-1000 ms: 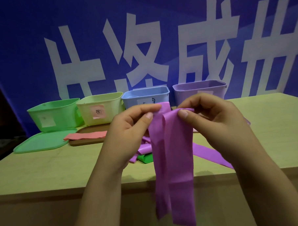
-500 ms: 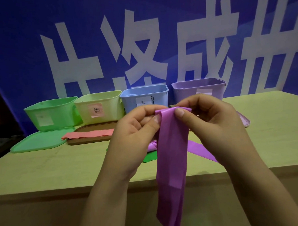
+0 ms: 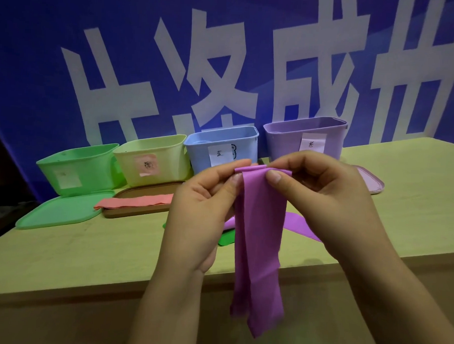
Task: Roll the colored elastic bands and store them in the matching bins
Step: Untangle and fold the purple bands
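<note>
A purple elastic band hangs doubled in front of the table edge. My left hand pinches its folded top at the left, and my right hand pinches it at the right. Behind my hands stand four bins in a row: green bin, yellow bin, blue bin and purple bin. A pink band lies across a brown lid. Another purple band and a green band lie on the table, partly hidden by my hands.
A green lid lies flat in front of the green bin. A pink-purple lid lies right of my right hand. The wooden table ends at its near edge just below my wrists. A blue banner stands behind the bins.
My hands have drawn the band's two layers together and turned its top edge over into a narrow fold. The hanging band has narrowed and its lower end sits higher.
</note>
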Motion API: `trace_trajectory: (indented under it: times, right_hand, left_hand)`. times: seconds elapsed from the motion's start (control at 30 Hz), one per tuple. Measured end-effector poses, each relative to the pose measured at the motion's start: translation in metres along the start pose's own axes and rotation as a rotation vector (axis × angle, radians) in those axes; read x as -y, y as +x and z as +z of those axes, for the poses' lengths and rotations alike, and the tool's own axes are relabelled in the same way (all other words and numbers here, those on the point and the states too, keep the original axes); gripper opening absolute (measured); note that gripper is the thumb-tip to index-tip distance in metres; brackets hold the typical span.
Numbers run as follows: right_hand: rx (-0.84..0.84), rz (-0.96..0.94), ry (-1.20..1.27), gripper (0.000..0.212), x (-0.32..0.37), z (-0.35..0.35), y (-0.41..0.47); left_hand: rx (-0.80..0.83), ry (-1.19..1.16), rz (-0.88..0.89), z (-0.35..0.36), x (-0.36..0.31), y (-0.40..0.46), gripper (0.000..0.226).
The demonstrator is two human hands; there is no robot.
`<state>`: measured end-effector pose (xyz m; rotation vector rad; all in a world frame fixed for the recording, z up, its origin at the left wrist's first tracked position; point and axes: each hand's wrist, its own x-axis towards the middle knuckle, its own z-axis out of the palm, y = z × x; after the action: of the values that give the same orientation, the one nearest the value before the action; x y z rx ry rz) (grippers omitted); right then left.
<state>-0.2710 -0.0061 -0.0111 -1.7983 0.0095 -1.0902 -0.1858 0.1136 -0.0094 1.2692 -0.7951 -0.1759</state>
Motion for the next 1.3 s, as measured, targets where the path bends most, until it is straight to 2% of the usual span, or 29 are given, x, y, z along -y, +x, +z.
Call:
trace_trajectory:
  times: [0.17, 0.27, 0.43, 0.57, 0.67, 0.8, 0.9, 1.17, 1.3]
  right_hand:
    - [0.046, 0.026, 0.069, 0.011, 0.001, 0.003, -0.001]
    - [0.031, 0.027, 0.036, 0.012, -0.001, 0.004, 0.000]
    - [-0.027, 0.012, 0.010, 0.015, -0.003, 0.006, 0.000]
    - [-0.053, -0.020, -0.038, 0.014, -0.003, 0.006, -0.002]
    - [-0.062, -0.056, -0.091, 0.013, -0.001, 0.005, -0.003]
    - [-0.053, -0.125, -0.174, 0.018, -0.002, 0.004, -0.004]
    - [-0.034, -0.149, -0.199, 0.013, -0.002, 0.002, -0.004]
    - [-0.035, -0.087, -0.127, 0.012, -0.002, -0.003, -0.005]
    - [0.060, 0.106, 0.177, 0.017, 0.005, -0.008, -0.004]
  left_hand:
    - [-0.039, -0.024, -0.038, 0.001, 0.004, 0.004, 0.025]
    - [-0.013, -0.028, -0.027, 0.003, 0.004, 0.001, 0.019]
    - [0.033, -0.027, 0.005, 0.003, 0.005, -0.005, 0.027]
    - [0.081, -0.061, 0.019, 0.003, 0.004, -0.006, 0.020]
    - [0.103, -0.115, 0.016, 0.001, 0.001, -0.006, 0.026]
    - [0.064, 0.026, 0.109, 0.002, -0.003, -0.008, 0.017]
    - [0.068, 0.091, 0.141, 0.000, -0.006, -0.009, 0.019]
    - [0.091, 0.128, 0.176, -0.004, -0.008, -0.010, 0.022]
    - [0.103, 0.108, 0.171, -0.005, -0.009, -0.011, 0.022]
